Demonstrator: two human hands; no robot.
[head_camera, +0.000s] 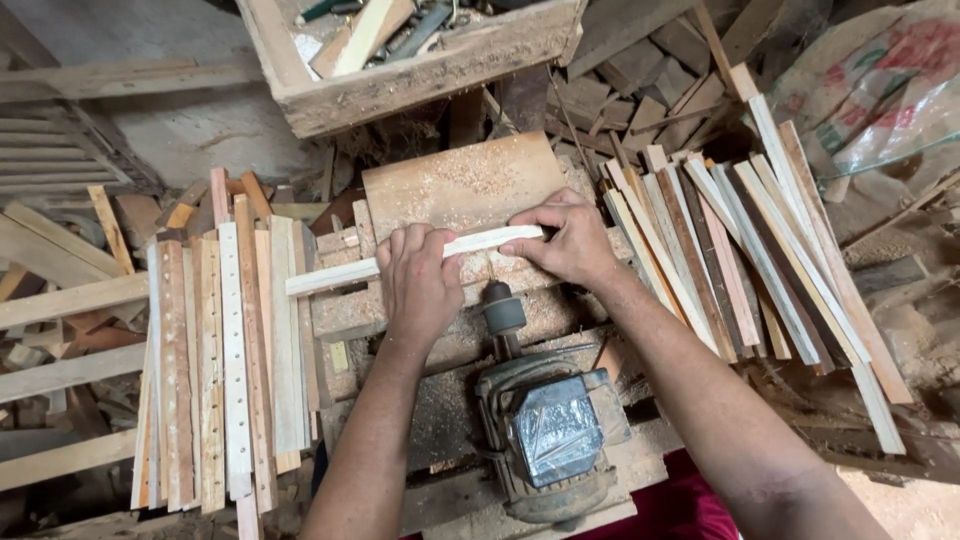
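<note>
soft daylight | even, weak shadows | sharp centre | slight edge distortion

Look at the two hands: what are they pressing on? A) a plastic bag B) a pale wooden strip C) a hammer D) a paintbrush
B: the left hand and right hand both rest on a pale wooden strip lying crosswise above the motor.

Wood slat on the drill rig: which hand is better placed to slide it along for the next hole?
Probably the left hand: it lies flat over the slat mid-length, beside the bit and chuck. The right hand only pinches the slat's end.
</note>
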